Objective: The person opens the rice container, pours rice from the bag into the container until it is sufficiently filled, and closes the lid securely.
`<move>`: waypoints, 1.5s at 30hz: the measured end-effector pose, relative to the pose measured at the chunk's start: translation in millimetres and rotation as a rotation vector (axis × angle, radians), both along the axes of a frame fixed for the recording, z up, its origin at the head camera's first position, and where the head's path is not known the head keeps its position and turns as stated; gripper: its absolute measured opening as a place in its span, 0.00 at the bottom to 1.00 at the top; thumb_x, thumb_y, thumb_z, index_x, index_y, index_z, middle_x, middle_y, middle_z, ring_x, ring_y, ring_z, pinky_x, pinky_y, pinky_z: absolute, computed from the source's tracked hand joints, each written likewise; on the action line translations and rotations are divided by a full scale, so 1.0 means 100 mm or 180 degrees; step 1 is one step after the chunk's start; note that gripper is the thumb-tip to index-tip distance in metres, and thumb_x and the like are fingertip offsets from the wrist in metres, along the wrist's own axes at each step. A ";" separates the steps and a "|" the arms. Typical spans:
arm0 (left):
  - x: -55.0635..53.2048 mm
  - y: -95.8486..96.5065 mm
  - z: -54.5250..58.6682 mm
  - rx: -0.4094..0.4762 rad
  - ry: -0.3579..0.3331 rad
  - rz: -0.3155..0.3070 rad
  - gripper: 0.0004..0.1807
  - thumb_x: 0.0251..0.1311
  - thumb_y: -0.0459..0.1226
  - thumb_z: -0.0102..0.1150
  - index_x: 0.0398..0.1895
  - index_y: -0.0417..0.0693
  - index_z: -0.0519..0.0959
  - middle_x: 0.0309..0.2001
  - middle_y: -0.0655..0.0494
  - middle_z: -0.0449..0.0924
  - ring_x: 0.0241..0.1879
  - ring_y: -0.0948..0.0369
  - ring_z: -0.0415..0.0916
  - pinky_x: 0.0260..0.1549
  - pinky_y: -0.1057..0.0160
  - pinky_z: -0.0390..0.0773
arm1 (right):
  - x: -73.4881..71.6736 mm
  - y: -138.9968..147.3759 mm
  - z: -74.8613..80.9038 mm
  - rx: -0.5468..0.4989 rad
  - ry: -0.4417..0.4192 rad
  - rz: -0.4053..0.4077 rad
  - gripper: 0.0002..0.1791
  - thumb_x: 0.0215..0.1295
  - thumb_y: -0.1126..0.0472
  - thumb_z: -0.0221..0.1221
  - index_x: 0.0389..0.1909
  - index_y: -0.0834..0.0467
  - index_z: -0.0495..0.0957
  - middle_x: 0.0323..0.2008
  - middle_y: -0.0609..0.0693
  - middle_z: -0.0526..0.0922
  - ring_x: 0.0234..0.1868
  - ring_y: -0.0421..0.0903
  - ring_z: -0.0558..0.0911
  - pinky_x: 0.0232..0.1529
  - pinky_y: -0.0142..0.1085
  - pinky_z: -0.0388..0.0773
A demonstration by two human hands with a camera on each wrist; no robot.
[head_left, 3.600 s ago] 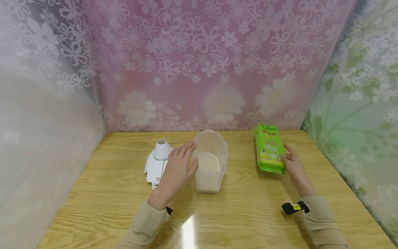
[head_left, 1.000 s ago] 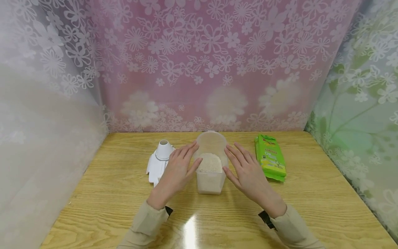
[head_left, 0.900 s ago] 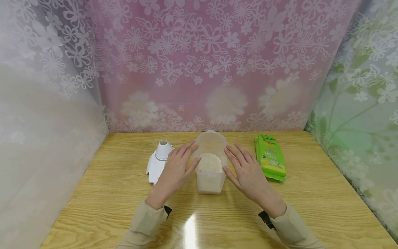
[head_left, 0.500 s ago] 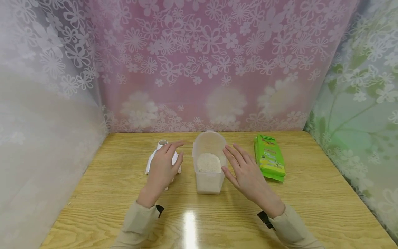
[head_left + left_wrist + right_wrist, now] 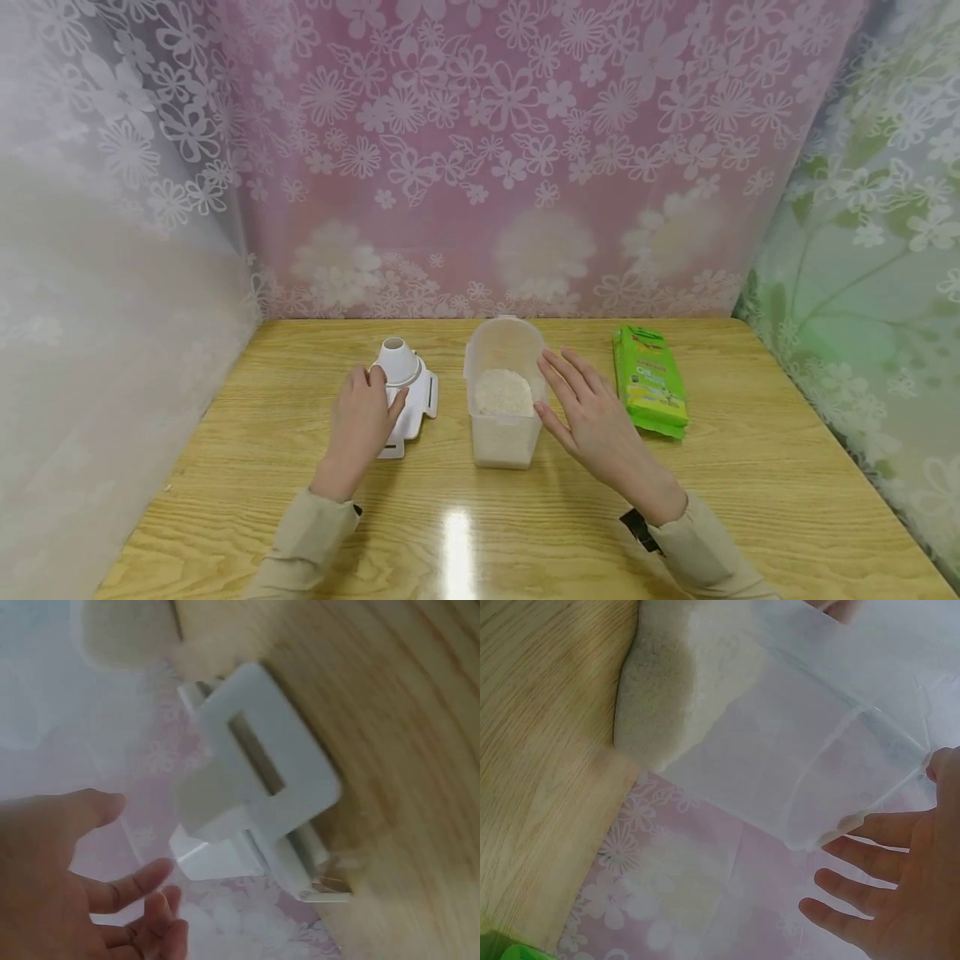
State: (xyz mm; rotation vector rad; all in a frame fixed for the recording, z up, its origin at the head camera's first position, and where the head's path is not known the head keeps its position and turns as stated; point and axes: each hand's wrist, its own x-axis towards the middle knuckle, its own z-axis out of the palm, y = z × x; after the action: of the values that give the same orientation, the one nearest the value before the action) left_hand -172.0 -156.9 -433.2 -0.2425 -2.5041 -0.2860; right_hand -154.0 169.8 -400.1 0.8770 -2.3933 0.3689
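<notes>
A translucent plastic container point(image 5: 506, 342), partly filled with pale grain point(image 5: 504, 392), stands upright in the middle of the table. My right hand point(image 5: 597, 422) lies along its right side, fingers straight; in the right wrist view, thumb and fingertips touch the container wall point(image 5: 765, 772) near the rim. To the left sits a white plastic lid point(image 5: 412, 417) with slotted tabs and a cone-shaped spout point(image 5: 396, 361). Over its left part is my left hand point(image 5: 360, 421), hiding some of it. In the left wrist view, the left fingers point(image 5: 131, 889) are loosely bent beside the lid point(image 5: 289, 769), holding nothing.
A green printed packet point(image 5: 651, 382) lies flat to the right of the container, beyond the right hand. The wooden table point(image 5: 555, 542) ends at a pink floral curtain point(image 5: 420, 250) behind, with pale curtains on both sides.
The right hand let go of the green packet and came to the container's right side. The left hand left the container's left side and moved left to the white lid.
</notes>
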 end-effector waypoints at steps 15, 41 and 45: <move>0.02 -0.05 -0.20 -0.0407 -0.0157 0.0283 0.19 0.53 0.40 0.72 0.25 0.31 0.76 0.24 0.42 0.73 0.20 0.49 0.73 0.14 0.55 0.75 | 0.01 0.01 0.00 -0.0018 -0.0021 0.0005 0.42 0.81 0.36 0.29 0.70 0.67 0.68 0.70 0.63 0.70 0.70 0.63 0.68 0.68 0.58 0.66; -0.07 0.06 -0.03 -0.0084 0.0570 0.0154 0.19 0.58 0.44 0.62 0.25 0.37 0.70 0.26 0.43 0.73 0.25 0.48 0.71 0.23 0.56 0.70 | 0.00 0.02 0.00 -0.0016 -0.0100 0.0003 0.42 0.81 0.36 0.30 0.71 0.67 0.67 0.71 0.62 0.69 0.71 0.63 0.67 0.69 0.58 0.65; -0.02 0.09 0.06 0.0046 0.0476 0.0098 0.18 0.59 0.45 0.60 0.26 0.37 0.71 0.27 0.44 0.72 0.26 0.48 0.71 0.24 0.56 0.69 | 0.01 0.02 0.00 0.0000 -0.0110 0.0006 0.41 0.81 0.37 0.30 0.72 0.67 0.67 0.71 0.62 0.69 0.71 0.62 0.66 0.69 0.57 0.64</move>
State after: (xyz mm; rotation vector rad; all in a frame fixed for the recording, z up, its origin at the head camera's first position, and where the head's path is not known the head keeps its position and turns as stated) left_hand -174.1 -147.9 -427.2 -0.2115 -2.3551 -0.2636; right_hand -153.4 171.8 -399.6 0.8796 -2.4244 0.3877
